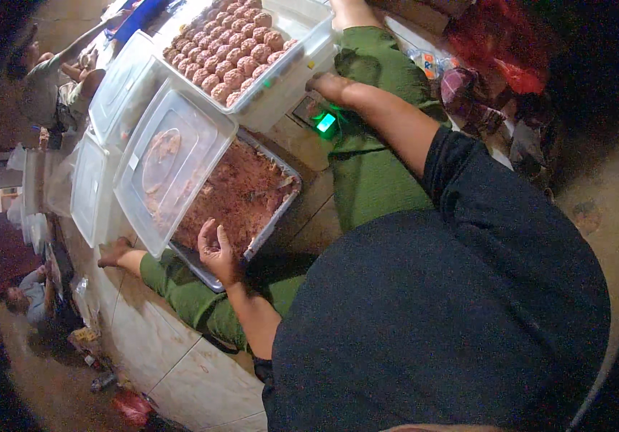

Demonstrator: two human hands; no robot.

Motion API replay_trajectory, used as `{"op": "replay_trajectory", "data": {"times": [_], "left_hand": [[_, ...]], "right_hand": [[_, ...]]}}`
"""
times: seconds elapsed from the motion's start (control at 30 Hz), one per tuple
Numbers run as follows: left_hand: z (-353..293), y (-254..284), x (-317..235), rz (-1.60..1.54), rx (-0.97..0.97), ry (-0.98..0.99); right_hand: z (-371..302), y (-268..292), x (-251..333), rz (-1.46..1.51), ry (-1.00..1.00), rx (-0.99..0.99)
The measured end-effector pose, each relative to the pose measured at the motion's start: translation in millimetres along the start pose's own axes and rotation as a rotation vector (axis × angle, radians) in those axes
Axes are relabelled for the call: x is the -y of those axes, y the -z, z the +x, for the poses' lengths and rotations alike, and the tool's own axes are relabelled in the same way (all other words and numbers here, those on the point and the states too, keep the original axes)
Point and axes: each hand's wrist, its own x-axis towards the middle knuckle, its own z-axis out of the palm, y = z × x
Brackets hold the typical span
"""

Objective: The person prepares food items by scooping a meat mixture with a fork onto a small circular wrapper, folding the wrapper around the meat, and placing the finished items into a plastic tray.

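My left hand (217, 252) hovers at the near edge of a plastic tub (272, 229) of reddish-brown, crumbly mash (241, 187). Its fingers are loosely curved and apart, with nothing visible in them. By my right knee, my right hand (332, 89) reaches over a small scale with a green-lit display (326, 123). A pinkish lump (314, 109) shows beneath that hand; the fingertips are hard to make out. Beyond the mash stands a clear tub (288, 72) filled with rows of pink-brown, rough-surfaced balls (234, 54). A clear lid (172, 169) lies tilted across the mash tub's left part.
More clear lids or boxes (93, 191) stand to the left on the tiled floor (172, 360). My legs in green trousers (374, 180) flank the tubs. Other people (64, 90) sit at the far left. Cloths and bags (468, 93) lie at right.
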Motion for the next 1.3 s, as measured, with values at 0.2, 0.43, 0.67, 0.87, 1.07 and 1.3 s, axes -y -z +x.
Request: {"op": "replay_trajectory", "data": {"times": [0.2, 0.43, 0.67, 0.87, 1.07, 1.3], "left_hand": [[3.1, 1.8, 5.3, 0.082, 0.025, -0.064], [1.4, -0.1, 0.4, 0.060, 0.029, -0.092], [-8.4, -9.5, -19.5, -0.227, 0.016, -0.108], [-26.2, -28.9, -56.9, -0.478, 0.374, 0.047], [-29.3, -34.4, -45.0, -0.846, 0.467, 0.332], [-10.9, 21.3, -31.1, -0.198, 0.030, -0.105]], "right_hand": [[5.5, -7.4, -20.1, -0.267, 0.292, -0.043], [-15.7, -4.3, 38.1, -0.064, 0.076, 0.232], [-19.7, -4.0, 39.4, 0.090, 0.211, 0.245], [-92.6, 16.7, 156.4, 0.147, 0.504, 0.174], [-113.5, -17.5, 245.8, -0.255, 0.664, 0.242], [-37.4, -100.7, 191.1, -0.533, 0.797, 0.282]]}}
